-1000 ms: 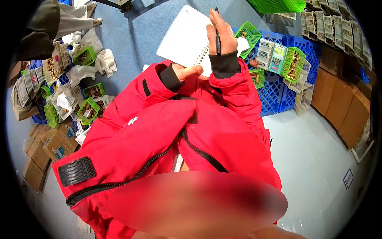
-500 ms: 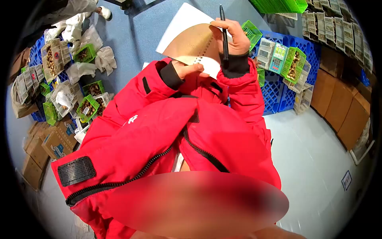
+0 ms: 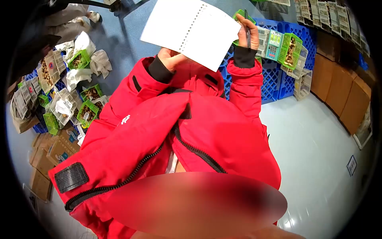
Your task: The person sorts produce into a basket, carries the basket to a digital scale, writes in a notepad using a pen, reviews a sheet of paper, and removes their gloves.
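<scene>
An open spiral-bound notebook [image 3: 215, 34] with blank-looking white pages is spread in front of my chest. My left hand [image 3: 171, 59] grips its lower edge near the binding, with most of the fingers hidden underneath. At the notebook's right edge is my right hand [image 3: 249, 34], closed around a dark pen [image 3: 247, 28] that points up and away from the pages. Whether the right fingers touch the paper's corner I cannot tell.
Blue pallets [image 3: 267, 81] at the right carry a teal scale [image 3: 274, 44] and a green basket [image 3: 290, 51] of small brown items. Cardboard boxes [image 3: 336, 87] line the right wall. More baskets [image 3: 88, 112] stand at left, with another person's legs [image 3: 69, 20] behind.
The raised page has come down, and the notebook now lies open flat. My right hand has moved right, off the page, still with the pen.
</scene>
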`<control>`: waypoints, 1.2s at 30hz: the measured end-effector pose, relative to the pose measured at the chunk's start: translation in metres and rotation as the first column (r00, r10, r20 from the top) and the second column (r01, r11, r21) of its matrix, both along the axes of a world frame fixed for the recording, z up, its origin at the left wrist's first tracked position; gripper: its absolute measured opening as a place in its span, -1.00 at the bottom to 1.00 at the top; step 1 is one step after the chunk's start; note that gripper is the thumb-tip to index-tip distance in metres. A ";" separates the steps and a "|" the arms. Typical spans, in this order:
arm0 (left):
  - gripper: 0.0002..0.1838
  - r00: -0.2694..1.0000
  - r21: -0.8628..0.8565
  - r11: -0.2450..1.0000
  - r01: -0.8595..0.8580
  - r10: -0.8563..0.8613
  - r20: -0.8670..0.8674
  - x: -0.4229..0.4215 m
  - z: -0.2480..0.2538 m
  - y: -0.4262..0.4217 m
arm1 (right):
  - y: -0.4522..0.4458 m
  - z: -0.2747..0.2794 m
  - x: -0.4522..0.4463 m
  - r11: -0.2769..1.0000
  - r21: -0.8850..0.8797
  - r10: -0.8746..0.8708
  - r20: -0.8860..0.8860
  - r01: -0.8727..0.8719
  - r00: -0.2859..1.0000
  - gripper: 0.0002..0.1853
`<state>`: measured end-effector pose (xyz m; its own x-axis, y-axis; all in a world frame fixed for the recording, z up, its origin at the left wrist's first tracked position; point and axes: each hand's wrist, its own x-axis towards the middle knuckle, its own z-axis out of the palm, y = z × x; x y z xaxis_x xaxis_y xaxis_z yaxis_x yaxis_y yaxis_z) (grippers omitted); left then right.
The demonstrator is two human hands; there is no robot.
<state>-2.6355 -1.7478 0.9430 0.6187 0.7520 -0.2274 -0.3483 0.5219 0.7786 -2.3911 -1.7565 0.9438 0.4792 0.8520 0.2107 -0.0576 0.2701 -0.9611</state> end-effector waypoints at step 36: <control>-0.64 0.967 -0.161 0.963 0.218 -0.236 -0.098 -0.022 0.049 -0.031 | -0.077 0.032 -0.057 0.867 -0.458 -0.341 -0.260 0.196 0.904 -0.77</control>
